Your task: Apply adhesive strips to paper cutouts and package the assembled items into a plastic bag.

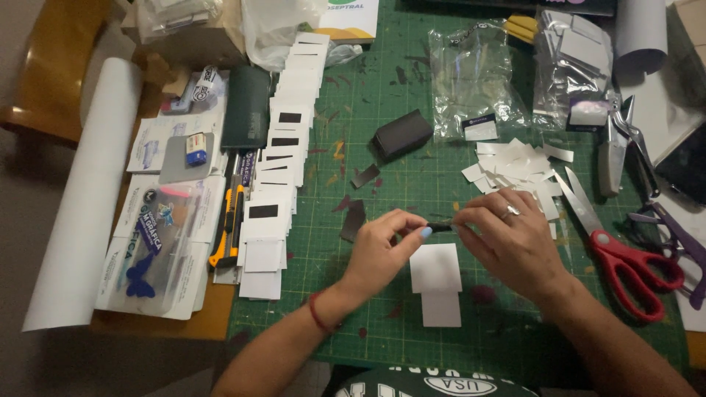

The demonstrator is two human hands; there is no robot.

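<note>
My left hand [382, 246] and my right hand [507, 235] meet over a green cutting mat [412, 95], both pinching a small black strip [440, 227] between their fingertips. Just below the strip lie two white paper cards [437, 283], one overlapping the other. A pile of small white paper slips [515, 169] sits just beyond my right hand. Loose black pieces [354, 219] lie on the mat to the left of my left hand.
A long row of white cards with black rectangles [283, 154] runs down the mat's left edge. Red-handled scissors [618, 257] lie at right, a black block [401, 134] at centre, plastic bags [478, 81] behind, a yellow utility knife [229, 224] and white paper roll [88, 191] at left.
</note>
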